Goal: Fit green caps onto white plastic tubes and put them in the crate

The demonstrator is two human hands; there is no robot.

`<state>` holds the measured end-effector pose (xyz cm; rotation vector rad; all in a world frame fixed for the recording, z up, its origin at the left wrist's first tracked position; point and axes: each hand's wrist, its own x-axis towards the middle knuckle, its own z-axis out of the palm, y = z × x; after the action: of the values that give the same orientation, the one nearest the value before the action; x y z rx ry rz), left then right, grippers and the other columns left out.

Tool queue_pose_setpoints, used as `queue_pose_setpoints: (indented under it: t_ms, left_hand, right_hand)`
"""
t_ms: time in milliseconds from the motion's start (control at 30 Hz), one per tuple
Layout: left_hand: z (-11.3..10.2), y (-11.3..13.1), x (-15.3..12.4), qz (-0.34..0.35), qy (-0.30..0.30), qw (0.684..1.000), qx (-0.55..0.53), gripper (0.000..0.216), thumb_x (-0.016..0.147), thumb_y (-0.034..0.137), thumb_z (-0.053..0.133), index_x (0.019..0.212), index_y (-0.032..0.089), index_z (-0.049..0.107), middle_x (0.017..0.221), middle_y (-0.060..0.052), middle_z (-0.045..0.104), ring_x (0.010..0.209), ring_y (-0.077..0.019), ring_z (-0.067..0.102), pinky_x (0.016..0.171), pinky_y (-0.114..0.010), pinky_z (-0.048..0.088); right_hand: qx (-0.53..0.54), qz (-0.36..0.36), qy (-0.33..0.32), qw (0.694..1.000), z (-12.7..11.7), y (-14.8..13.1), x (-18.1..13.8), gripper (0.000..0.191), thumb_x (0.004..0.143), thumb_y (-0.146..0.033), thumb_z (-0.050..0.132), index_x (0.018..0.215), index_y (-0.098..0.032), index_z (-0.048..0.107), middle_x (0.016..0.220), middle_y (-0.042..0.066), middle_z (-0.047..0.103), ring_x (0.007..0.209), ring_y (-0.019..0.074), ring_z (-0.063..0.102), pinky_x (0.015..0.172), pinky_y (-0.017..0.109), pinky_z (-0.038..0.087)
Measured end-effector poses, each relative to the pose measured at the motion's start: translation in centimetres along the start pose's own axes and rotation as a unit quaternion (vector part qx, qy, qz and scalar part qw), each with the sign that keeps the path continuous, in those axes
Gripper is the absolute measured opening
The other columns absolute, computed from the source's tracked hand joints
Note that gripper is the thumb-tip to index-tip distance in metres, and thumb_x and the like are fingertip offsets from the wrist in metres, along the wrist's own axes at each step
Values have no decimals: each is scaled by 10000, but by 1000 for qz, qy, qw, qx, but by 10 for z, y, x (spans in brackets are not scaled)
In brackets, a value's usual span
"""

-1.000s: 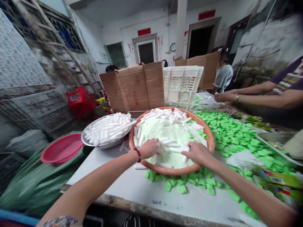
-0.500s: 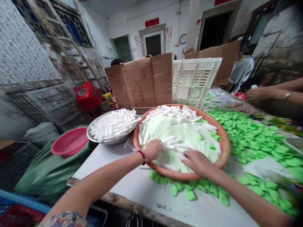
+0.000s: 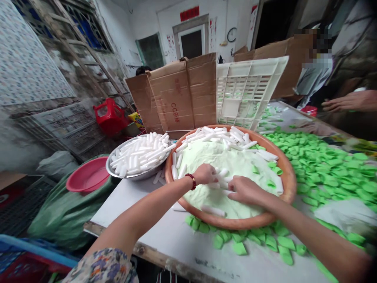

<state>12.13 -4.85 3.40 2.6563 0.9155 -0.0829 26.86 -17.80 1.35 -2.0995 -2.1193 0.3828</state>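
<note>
A wide orange-brown basin (image 3: pixel 290 184) holds a mound of pale green powder (image 3: pixel 203 153). White tubes (image 3: pixel 206 135) are heaped along its far rim, and one white tube (image 3: pixel 212 210) lies near its front. Over the powder, my left hand (image 3: pixel 204 174), with a red bead bracelet (image 3: pixel 193 181), is closed on white tubes; how many is hidden. My right hand (image 3: pixel 244 190) faces it from the right, its thumb and fingers closed on a white tube whose end shows at the fingertips. A few green pieces (image 3: pixel 277 170) lie on the powder at the right.
A metal bowl (image 3: pixel 110 167) piled with white tubes stands left of the basin. Green curled pieces (image 3: pixel 321 157) cover the table (image 3: pixel 165 236) at right. Behind stand a cardboard sheet (image 3: pixel 176 98) and white crate (image 3: pixel 250 90). Another person's hand (image 3: pixel 350 101) is at far right.
My left hand has moved right and farther into the basin, closer to my right hand, and now grips white tubes. The view has shifted slightly. The other person's hand has moved.
</note>
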Motion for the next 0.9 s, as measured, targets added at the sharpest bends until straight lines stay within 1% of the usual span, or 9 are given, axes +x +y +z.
queue_pose_setpoints:
  t_ms: [100, 200, 333, 433, 533, 600, 667, 767, 900]
  left_hand:
    - [0, -1, -12, -14, 11, 1000, 3, 238, 727, 347, 731, 894, 182, 775, 742, -7, 691, 679, -140, 587, 631, -219, 437]
    - [-4, -10, -25, -43, 43, 998, 17, 253, 749, 360, 715, 922, 184, 768, 811, -27, 704, 746, -157, 619, 671, -225, 456]
    - [-10, -24, -24, -103, 96, 988, 57, 303, 829, 379, 628, 989, 145, 734, 958, -99, 694, 892, -214, 638, 762, -273, 483]
    - [-10, -21, -15, -126, 109, 982, 87, 314, 855, 357, 590, 1002, 105, 706, 1040, -153, 655, 943, -250, 636, 796, -309, 496]
    - [-2, -15, -14, -114, 101, 983, 107, 301, 889, 335, 543, 1020, 99, 678, 1074, -168, 618, 976, -265, 626, 832, -341, 503]
    - [3, -14, -19, -91, 84, 986, 114, 285, 901, 344, 533, 1006, 116, 669, 1083, -156, 600, 997, -263, 612, 862, -353, 501]
    - [7, -16, -25, -66, 63, 989, 118, 251, 905, 335, 533, 955, 131, 669, 1093, -144, 584, 1016, -256, 595, 888, -354, 496]
    - [10, -20, -27, -45, 42, 991, 122, 210, 916, 250, 494, 890, 135, 667, 1083, -139, 577, 1000, -242, 596, 883, -343, 500]
    - [11, -21, -19, -58, 49, 989, 128, 219, 913, 202, 470, 934, 102, 663, 1056, -156, 588, 923, -237, 629, 825, -338, 521]
  right_hand:
    - [7, -8, 7, 1000, 1, 0, -10, 140, 751, -330, 624, 768, -219, 707, 833, 50, 655, 780, 196, 610, 664, 262, 357]
    - [5, 2, 30, 1000, -4, 6, -20, 197, 810, -367, 580, 832, -218, 708, 893, 54, 647, 824, 189, 611, 709, 260, 376]
    - [-37, 95, 97, 990, -22, 20, -10, 325, 877, -438, 499, 983, -199, 692, 967, 98, 647, 887, 225, 608, 716, 287, 387]
    - [-67, 135, 97, 984, -30, 23, 10, 327, 885, -413, 480, 937, -166, 688, 922, 130, 653, 872, 260, 615, 684, 309, 394]
    - [-95, 143, 76, 982, -28, 18, 24, 295, 887, -358, 488, 882, -144, 691, 961, 160, 638, 851, 261, 625, 679, 318, 414]
    - [-114, 142, 71, 981, -24, 14, 27, 286, 892, -331, 498, 886, -122, 692, 1082, 198, 596, 920, 280, 614, 720, 339, 429]
    - [-128, 133, 65, 981, -22, 11, 27, 264, 891, -310, 520, 903, -110, 692, 1141, 209, 564, 992, 301, 592, 764, 354, 435]
    - [-137, 127, 50, 981, -23, 6, 33, 250, 900, -276, 520, 940, -97, 690, 1102, 207, 576, 970, 293, 603, 755, 344, 442]
    - [-144, 127, 42, 981, -25, 1, 44, 274, 942, -222, 435, 986, -99, 676, 1071, 199, 602, 884, 243, 627, 722, 316, 443]
